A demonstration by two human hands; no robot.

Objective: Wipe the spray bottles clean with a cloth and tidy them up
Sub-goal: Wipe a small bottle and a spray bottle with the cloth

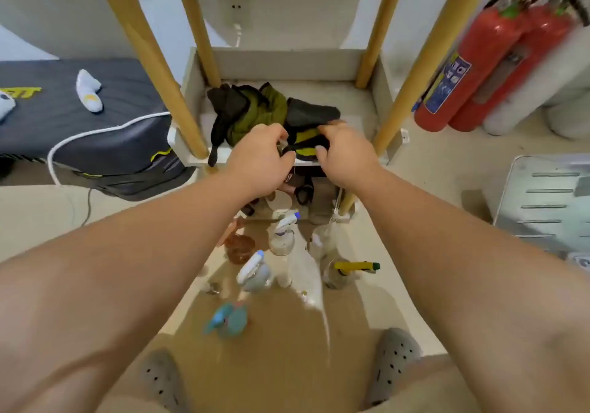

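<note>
A dark green and black cloth bundle lies on the white shelf tray between the yellow legs. My left hand and my right hand both pinch its near edge at the tray's front lip. On the floor below stand several spray bottles: a clear one with a white and blue head, a pale blue one, a clear one with a yellow trigger, an amber one. A white cloth lies among them.
Yellow wooden legs frame the shelf. A dark mat with white objects and a white cable lies left. Red fire extinguishers lean at the right wall. A grey panel sits right. A teal item and my grey shoes are near.
</note>
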